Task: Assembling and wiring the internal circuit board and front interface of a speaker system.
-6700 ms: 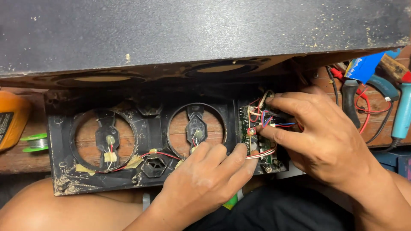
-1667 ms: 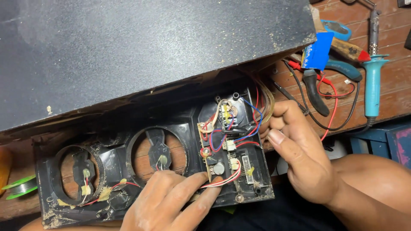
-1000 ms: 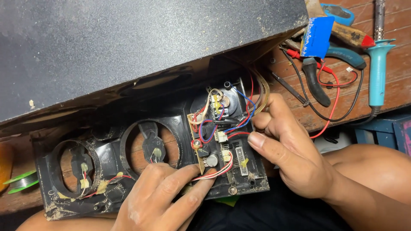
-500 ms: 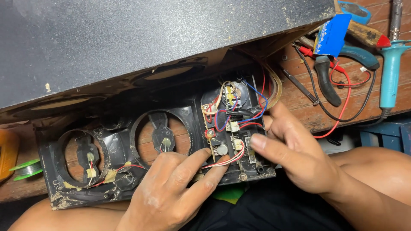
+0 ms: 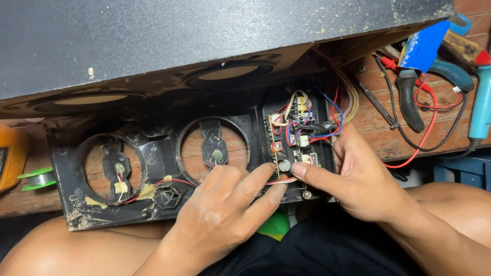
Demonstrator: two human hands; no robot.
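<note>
The person's left hand (image 5: 225, 209) lies on the lower edge of a black plastic panel (image 5: 158, 153) that rests across the lap, its fingers stretched out side by side toward the right so that their tips touch the bottom of a small circuit board (image 5: 289, 143); they press flat against it and grip nothing. The right hand (image 5: 358, 179) comes in from the right side, its thumb laid along the board's right edge and its index finger (image 5: 312, 174) extended to the left, the tip just beside a round grey capacitor (image 5: 284, 165) near the board's lower end. Whether that fingertip actually touches the capacitor cannot be told, and the remaining fingers are curled out of sight behind the panel. The circuit board sits upright in the panel's right compartment, with red, blue, white and black wires (image 5: 327, 122) looping over it. Left of it the panel has 2 round openings, each crossed by a small bracket with red and black leads. Above the panel lies a large dark speaker cabinet (image 5: 179, 41). On the wooden bench (image 5: 378, 133) at upper right are black-handled pliers (image 5: 409, 97), red probe leads and a teal-handled soldering iron (image 5: 481, 102). At far left, a green spool of solder (image 5: 38, 178) stands near an orange meter (image 5: 7, 156).
</note>
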